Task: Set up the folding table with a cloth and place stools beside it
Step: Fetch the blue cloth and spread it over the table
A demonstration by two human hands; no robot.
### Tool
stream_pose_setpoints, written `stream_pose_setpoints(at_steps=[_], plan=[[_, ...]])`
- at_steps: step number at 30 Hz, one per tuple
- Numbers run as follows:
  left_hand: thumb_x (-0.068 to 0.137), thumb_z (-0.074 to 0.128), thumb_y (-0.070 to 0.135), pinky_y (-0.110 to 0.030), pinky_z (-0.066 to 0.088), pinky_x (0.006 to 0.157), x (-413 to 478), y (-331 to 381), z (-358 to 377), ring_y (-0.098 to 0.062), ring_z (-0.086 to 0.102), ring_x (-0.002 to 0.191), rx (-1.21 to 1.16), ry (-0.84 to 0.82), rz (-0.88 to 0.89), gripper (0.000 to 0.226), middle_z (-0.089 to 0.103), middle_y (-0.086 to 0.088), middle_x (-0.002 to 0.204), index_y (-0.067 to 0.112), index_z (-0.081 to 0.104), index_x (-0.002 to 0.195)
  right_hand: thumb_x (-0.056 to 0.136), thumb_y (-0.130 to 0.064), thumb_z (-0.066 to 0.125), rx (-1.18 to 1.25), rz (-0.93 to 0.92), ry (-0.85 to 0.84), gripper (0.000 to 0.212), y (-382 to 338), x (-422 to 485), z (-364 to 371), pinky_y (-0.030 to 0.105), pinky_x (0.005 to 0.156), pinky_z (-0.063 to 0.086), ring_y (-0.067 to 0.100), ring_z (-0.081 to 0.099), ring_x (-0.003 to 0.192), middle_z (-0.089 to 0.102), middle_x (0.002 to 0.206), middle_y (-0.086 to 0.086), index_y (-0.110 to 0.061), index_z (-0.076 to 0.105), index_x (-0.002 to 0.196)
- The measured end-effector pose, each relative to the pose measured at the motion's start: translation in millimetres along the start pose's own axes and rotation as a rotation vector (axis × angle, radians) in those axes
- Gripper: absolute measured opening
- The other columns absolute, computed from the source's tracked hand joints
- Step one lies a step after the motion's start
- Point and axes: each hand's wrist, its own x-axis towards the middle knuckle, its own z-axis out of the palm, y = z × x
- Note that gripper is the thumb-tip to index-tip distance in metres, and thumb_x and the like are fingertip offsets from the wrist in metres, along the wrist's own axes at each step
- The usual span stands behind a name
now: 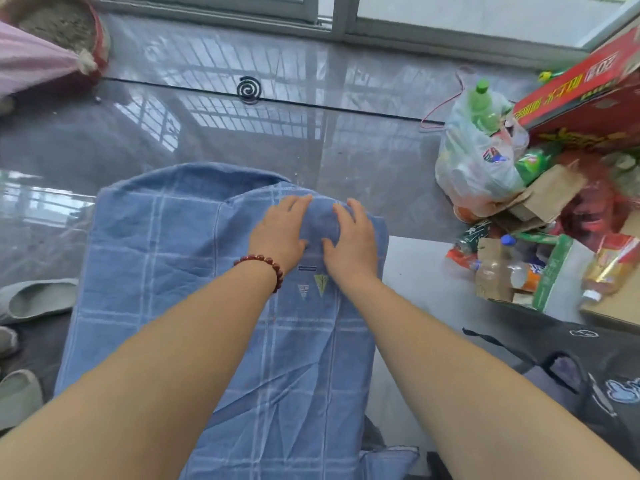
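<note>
A blue checked cloth lies spread over the folding table, whose bare white top shows at the right. A folded-over layer of the cloth runs down the middle and right. My left hand, with a red bead bracelet on the wrist, lies flat on the far part of the cloth. My right hand rests beside it with fingers spread on the same fold. Both hands press on the fabric near the table's far edge. No stool is in view.
Glossy grey floor tiles lie beyond the table, with a mosquito coil on them. At the right stand a plastic bag of bottles, a red carton and boxes of clutter. Slippers lie at the left. A black bag sits at the near right.
</note>
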Motion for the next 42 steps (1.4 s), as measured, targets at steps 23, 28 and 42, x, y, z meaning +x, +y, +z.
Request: stream_pose_setpoints(at_steps=[23, 28, 42], plan=[[0.089, 0.06, 0.028, -0.03, 0.032, 0.075, 3, 10, 5, -0.02, 0.047, 0.103, 0.082, -0.01, 0.032, 0.007, 0.048, 0.002, 0.108, 0.022, 0.063, 0.091, 0.091, -0.014, 0.049, -0.308, -0.046, -0.059, 0.033, 3, 12, -4, 0.031, 0.093, 0.03, 0.023, 0.036, 0.122, 0.045, 0.131, 0.001, -0.017, 0.05, 0.123], [0.087, 0.06, 0.025, -0.029, 0.027, 0.095, 1, 8, 4, -0.015, 0.033, 0.126, 0.227, 0.018, 0.112, 0.008, 0.041, 0.008, 0.132, 0.026, 0.063, 0.094, 0.095, -0.017, 0.042, -0.408, 0.024, -0.14, 0.02, -3, 8, 5, 0.034, 0.09, 0.029, 0.024, 0.036, 0.118, 0.044, 0.123, 0.004, -0.016, 0.058, 0.109], [0.089, 0.053, 0.017, -0.039, 0.025, 0.099, 0, 15, 1, -0.015, 0.05, 0.106, 0.261, 0.015, 0.046, 0.02, 0.06, 0.011, 0.105, 0.032, 0.062, 0.098, 0.093, -0.015, 0.039, -0.07, 0.126, -0.14, 0.039, -5, -2, -5, 0.039, 0.082, 0.043, 0.031, 0.056, 0.103, 0.065, 0.105, 0.012, -0.017, 0.043, 0.131]])
